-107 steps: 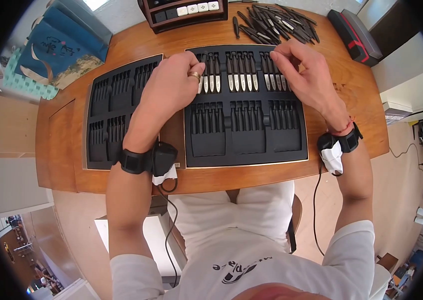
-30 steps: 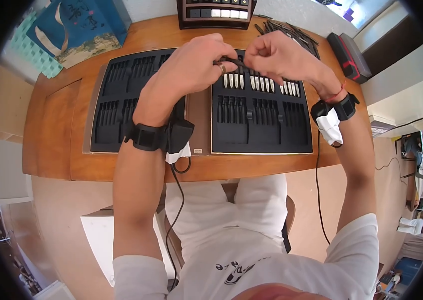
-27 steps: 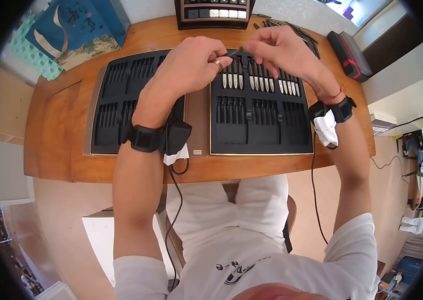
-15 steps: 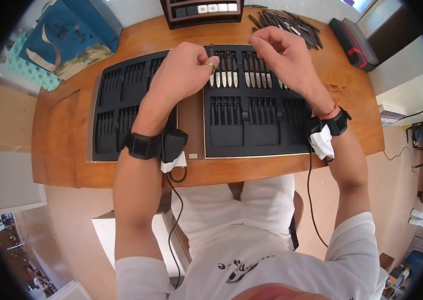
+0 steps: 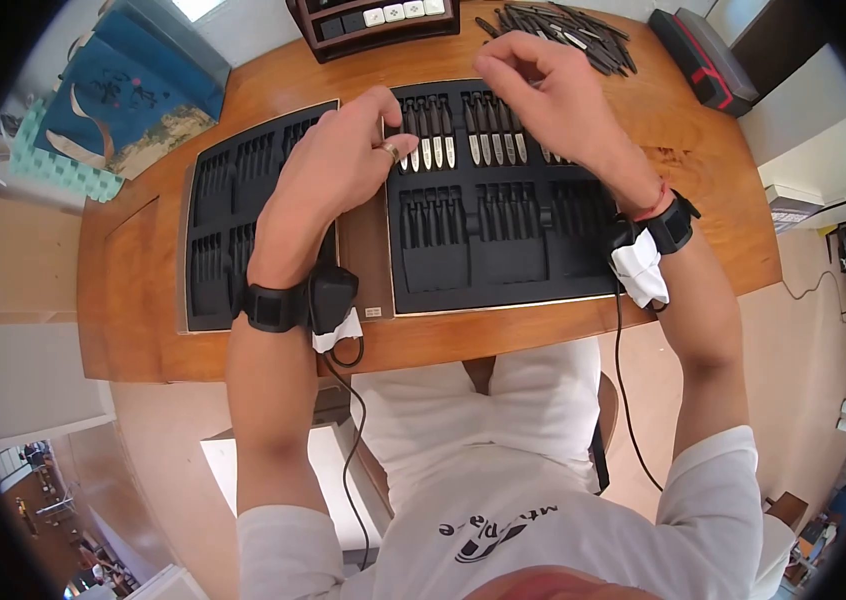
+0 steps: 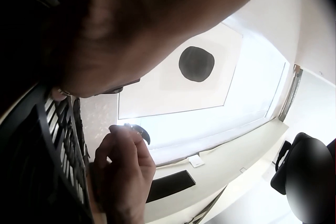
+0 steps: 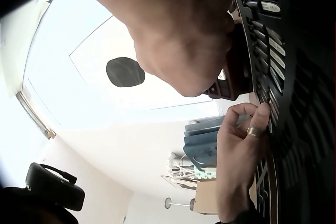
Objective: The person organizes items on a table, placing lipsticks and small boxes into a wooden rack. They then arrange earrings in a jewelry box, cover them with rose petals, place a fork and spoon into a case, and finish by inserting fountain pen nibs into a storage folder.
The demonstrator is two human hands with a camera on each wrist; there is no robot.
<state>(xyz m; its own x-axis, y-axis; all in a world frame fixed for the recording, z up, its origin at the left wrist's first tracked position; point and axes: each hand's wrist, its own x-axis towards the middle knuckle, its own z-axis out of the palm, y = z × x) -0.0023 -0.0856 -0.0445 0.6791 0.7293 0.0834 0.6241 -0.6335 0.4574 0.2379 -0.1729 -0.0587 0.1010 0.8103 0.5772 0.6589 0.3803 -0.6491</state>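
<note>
Toward the far edge of the tabletop (image 5: 121, 300), newly parted left hand (image 5: 328, 160) at fuller tray (image 5: 435, 272) and right hand (image 5: 561, 98), bent-fingered with hold indeterminable, suggesting near-finished placement.

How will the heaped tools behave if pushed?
The heaped tools would probably slide and scatter: they lie loose on the table. Each looks stiff, being straight and slender. Snagging seems possible, since they overlap at many angles.

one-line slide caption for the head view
Left hand at a black tray of silver-tipped tools, right hand raised nearby, loose pile behind.
</note>
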